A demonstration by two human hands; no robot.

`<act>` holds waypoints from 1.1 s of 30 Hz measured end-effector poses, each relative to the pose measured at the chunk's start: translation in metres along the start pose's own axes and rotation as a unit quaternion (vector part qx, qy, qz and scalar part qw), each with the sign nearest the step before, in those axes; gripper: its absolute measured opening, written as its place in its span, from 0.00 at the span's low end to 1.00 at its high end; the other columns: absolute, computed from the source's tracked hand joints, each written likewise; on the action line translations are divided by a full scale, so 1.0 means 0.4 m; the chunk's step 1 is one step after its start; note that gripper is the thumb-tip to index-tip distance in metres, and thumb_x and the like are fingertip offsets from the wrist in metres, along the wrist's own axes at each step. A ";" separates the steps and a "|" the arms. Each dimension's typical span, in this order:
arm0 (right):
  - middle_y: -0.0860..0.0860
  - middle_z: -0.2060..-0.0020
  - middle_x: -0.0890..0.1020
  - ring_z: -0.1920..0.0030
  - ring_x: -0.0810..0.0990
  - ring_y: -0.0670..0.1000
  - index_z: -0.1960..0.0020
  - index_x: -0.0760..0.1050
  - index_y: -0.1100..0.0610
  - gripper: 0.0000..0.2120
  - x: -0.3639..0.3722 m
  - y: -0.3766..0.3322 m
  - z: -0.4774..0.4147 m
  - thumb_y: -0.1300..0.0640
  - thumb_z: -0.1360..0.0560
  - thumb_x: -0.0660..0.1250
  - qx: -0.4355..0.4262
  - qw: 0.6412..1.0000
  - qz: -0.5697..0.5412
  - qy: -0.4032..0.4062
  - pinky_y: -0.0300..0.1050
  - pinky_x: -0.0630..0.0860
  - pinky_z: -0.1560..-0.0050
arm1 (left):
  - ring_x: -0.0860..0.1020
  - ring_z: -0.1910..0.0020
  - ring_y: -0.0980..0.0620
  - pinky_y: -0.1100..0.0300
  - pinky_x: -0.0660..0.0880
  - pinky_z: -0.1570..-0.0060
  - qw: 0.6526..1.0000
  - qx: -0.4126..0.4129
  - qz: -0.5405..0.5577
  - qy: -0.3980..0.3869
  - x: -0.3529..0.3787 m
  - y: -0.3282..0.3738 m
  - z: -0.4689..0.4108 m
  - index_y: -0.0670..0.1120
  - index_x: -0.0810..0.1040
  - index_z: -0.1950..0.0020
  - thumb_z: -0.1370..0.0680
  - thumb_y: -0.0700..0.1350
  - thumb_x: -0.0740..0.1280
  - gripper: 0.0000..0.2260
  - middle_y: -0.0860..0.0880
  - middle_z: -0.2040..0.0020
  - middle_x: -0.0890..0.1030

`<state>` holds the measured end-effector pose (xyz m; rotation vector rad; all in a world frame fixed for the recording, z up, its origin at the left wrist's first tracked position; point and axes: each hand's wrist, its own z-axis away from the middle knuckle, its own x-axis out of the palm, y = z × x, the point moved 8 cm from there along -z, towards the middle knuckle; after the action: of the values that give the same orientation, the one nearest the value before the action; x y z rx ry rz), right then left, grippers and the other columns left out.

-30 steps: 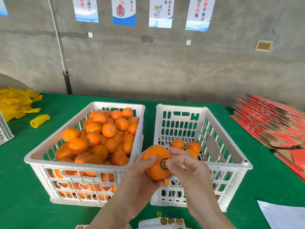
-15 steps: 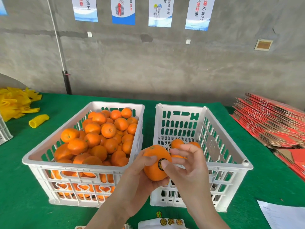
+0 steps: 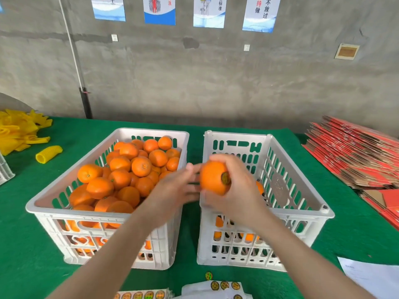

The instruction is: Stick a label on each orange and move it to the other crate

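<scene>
On the head camera, my right grip [image 3: 237,190] is clamped round the labelled orange [image 3: 212,178], held over the right crate's [image 3: 237,136] left rim. My left grip [image 3: 172,188] hangs apart, fingers loose beside the fruit. The orange looks firm, light and a bit slick, so I judge cupping its sides safest.

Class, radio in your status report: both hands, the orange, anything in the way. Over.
Right hand grips round labelled orange over left rim of right white plastic crate. Left hand open, blurred, beside it. Nothing in the way.

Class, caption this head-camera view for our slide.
Right hand holds a labelled orange over the right crate; left hand open beside it.
</scene>
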<state>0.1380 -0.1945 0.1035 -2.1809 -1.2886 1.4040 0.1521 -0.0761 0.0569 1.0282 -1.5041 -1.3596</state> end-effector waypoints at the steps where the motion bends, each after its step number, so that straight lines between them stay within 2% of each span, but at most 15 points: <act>1: 0.41 0.45 0.69 0.47 0.70 0.38 0.40 0.63 0.41 0.29 -0.012 0.039 -0.038 0.55 0.34 0.75 0.032 0.999 0.023 -0.014 0.30 0.66 0.54 | 0.78 0.42 0.49 0.58 0.76 0.46 0.996 -0.003 -0.066 0.055 -0.053 0.000 -0.021 0.47 0.72 0.31 0.18 0.52 0.55 0.19 0.45 0.37 0.78; 4: 0.48 0.50 0.71 0.52 0.72 0.47 0.42 0.64 0.47 0.24 -0.010 0.214 -0.139 0.57 0.32 0.73 0.153 0.966 0.136 -0.154 0.40 0.70 0.59 | 0.77 0.41 0.47 0.55 0.75 0.43 0.971 -0.036 -0.141 0.192 -0.201 -0.027 -0.053 0.46 0.74 0.33 0.17 0.45 0.57 0.14 0.46 0.39 0.78; 6: 0.49 0.52 0.74 0.54 0.75 0.49 0.46 0.69 0.54 0.18 0.050 0.351 -0.135 0.60 0.32 0.72 0.194 0.874 0.273 -0.353 0.41 0.72 0.60 | 0.78 0.44 0.46 0.56 0.76 0.48 0.964 -0.061 -0.139 0.217 -0.256 -0.059 -0.061 0.45 0.75 0.35 0.17 0.43 0.58 0.13 0.45 0.41 0.79; 8: 0.51 0.42 0.75 0.43 0.75 0.54 0.39 0.72 0.58 0.20 0.098 0.484 -0.064 0.59 0.29 0.71 0.234 0.745 0.363 -0.508 0.45 0.73 0.49 | 0.79 0.48 0.48 0.58 0.76 0.52 0.963 -0.073 -0.125 0.228 -0.289 -0.086 -0.062 0.44 0.76 0.37 0.17 0.41 0.57 0.12 0.45 0.44 0.80; 9: 0.52 0.35 0.72 0.36 0.72 0.56 0.33 0.70 0.57 0.23 0.106 0.540 -0.032 0.57 0.27 0.68 0.248 0.696 0.400 -0.542 0.48 0.70 0.41 | 0.80 0.50 0.48 0.57 0.77 0.53 0.962 -0.074 -0.114 0.236 -0.305 -0.095 -0.061 0.44 0.77 0.38 0.17 0.41 0.57 0.12 0.45 0.45 0.81; 10: 0.52 0.31 0.69 0.33 0.69 0.58 0.30 0.67 0.55 0.23 0.108 0.581 -0.014 0.55 0.24 0.65 0.260 0.675 0.426 -0.543 0.50 0.68 0.38 | 0.80 0.50 0.48 0.57 0.77 0.53 0.961 -0.072 -0.105 0.244 -0.322 -0.100 -0.062 0.45 0.78 0.40 0.17 0.40 0.57 0.11 0.45 0.46 0.81; 13: 0.53 0.33 0.70 0.35 0.70 0.59 0.31 0.68 0.54 0.21 0.119 0.639 0.003 0.56 0.24 0.60 0.250 0.654 0.455 -0.550 0.54 0.69 0.39 | 0.80 0.49 0.46 0.55 0.77 0.52 0.954 -0.061 -0.104 0.273 -0.377 -0.104 -0.070 0.49 0.78 0.47 0.18 0.38 0.59 0.10 0.46 0.47 0.81; 15: 0.53 0.38 0.75 0.40 0.73 0.57 0.36 0.72 0.56 0.18 0.136 0.634 -0.017 0.56 0.25 0.63 0.236 0.674 0.445 -0.539 0.52 0.73 0.45 | 0.79 0.51 0.48 0.55 0.77 0.54 0.937 -0.043 -0.146 0.313 -0.425 -0.101 -0.081 0.46 0.78 0.44 0.20 0.34 0.59 0.11 0.44 0.44 0.80; 16: 0.53 0.42 0.77 0.44 0.75 0.56 0.39 0.73 0.56 0.16 0.144 0.615 -0.044 0.57 0.26 0.64 0.216 0.718 0.436 -0.497 0.51 0.75 0.47 | 0.77 0.52 0.49 0.55 0.77 0.56 0.920 -0.033 -0.195 0.337 -0.452 -0.094 -0.086 0.44 0.77 0.41 0.21 0.32 0.60 0.13 0.43 0.42 0.79; 18: 0.54 0.45 0.77 0.46 0.76 0.56 0.40 0.72 0.55 0.16 0.133 0.541 -0.131 0.58 0.27 0.66 0.148 0.851 0.396 -0.312 0.51 0.76 0.47 | 0.76 0.51 0.48 0.55 0.75 0.59 0.877 -0.020 -0.318 0.359 -0.494 -0.078 -0.112 0.42 0.73 0.34 0.24 0.32 0.64 0.19 0.42 0.37 0.76; 19: 0.55 0.42 0.75 0.44 0.75 0.57 0.37 0.71 0.56 0.18 0.112 0.484 -0.165 0.60 0.27 0.65 0.101 0.905 0.363 -0.198 0.51 0.75 0.45 | 0.75 0.48 0.46 0.53 0.75 0.55 0.856 -0.028 -0.381 0.348 -0.508 -0.078 -0.135 0.42 0.71 0.31 0.25 0.33 0.66 0.23 0.40 0.35 0.73; 21: 0.58 0.39 0.75 0.41 0.74 0.59 0.35 0.71 0.60 0.20 0.083 0.354 -0.191 0.64 0.27 0.66 -0.019 0.958 0.283 -0.034 0.50 0.72 0.42 | 0.70 0.35 0.40 0.48 0.71 0.39 0.818 -0.076 -0.491 0.290 -0.520 -0.106 -0.189 0.42 0.63 0.26 0.26 0.40 0.71 0.31 0.38 0.29 0.67; 24: 0.60 0.41 0.77 0.40 0.76 0.59 0.39 0.74 0.63 0.19 0.122 0.216 -0.178 0.68 0.29 0.68 -0.138 0.962 0.236 0.015 0.50 0.72 0.39 | 0.63 0.28 0.38 0.46 0.65 0.32 0.780 -0.158 -0.565 0.218 -0.527 -0.176 -0.249 0.42 0.51 0.22 0.24 0.53 0.69 0.39 0.37 0.24 0.56; 27: 0.60 0.42 0.77 0.41 0.76 0.59 0.39 0.75 0.63 0.18 0.188 0.181 -0.159 0.66 0.29 0.68 -0.159 0.961 0.224 -0.036 0.52 0.74 0.41 | 0.72 0.34 0.36 0.48 0.73 0.41 0.744 -0.193 -0.605 0.210 -0.536 -0.214 -0.276 0.45 0.45 0.22 0.24 0.56 0.67 0.41 0.34 0.23 0.49; 33: 0.56 0.45 0.79 0.44 0.77 0.54 0.42 0.76 0.62 0.13 0.143 0.197 -0.154 0.68 0.25 0.64 -0.110 0.979 0.171 0.000 0.43 0.73 0.43 | 0.73 0.38 0.36 0.49 0.74 0.47 0.720 -0.209 -0.606 0.267 -0.550 -0.198 -0.298 0.38 0.54 0.27 0.25 0.46 0.70 0.34 0.36 0.32 0.66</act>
<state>0.2402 -0.1807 0.0517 -2.6542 -1.1571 1.4332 0.3365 0.0903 -0.0281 1.9817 0.1171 -1.8288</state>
